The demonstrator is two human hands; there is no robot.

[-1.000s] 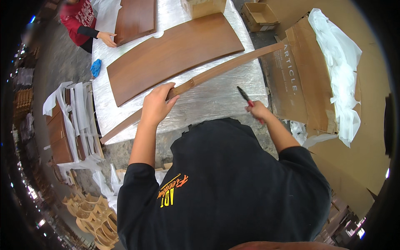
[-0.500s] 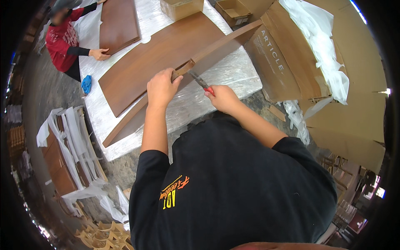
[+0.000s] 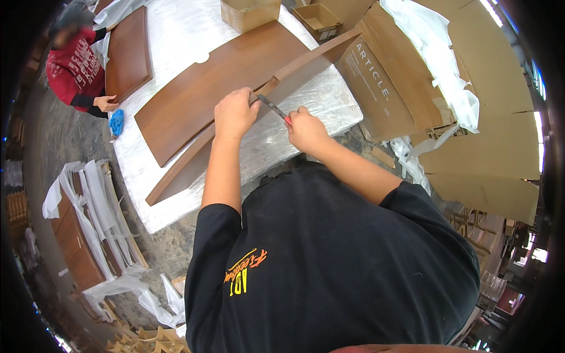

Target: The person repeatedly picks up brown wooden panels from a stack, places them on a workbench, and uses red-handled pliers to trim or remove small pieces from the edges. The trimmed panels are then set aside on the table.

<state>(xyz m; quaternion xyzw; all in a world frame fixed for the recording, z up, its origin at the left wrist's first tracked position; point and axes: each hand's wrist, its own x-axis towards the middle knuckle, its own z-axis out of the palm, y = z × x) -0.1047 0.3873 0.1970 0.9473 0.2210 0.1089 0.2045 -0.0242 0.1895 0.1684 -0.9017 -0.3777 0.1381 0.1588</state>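
A brown wooden panel with a notch in its upper edge stands on its long edge across the wrapped table. My left hand is closed over that edge beside the notch. In my right hand is a red-handled metal tool, its grey end reaching to the notch near my left fingertips. The tool's exact kind does not show clearly. Just beyond the standing panel, another wide brown panel lies flat, with a small notch in its far edge.
Plastic film covers the table. Cardboard boxes stand at the far side, and a large carton is at right. A co-worker in red touches another panel. Wrapped panels lean at lower left near a blue cloth.
The tool has swung to a flatter angle, its tip now closer to my left fingers at the notch. The view has shifted slightly. The co-worker's hand stays near the far panel.
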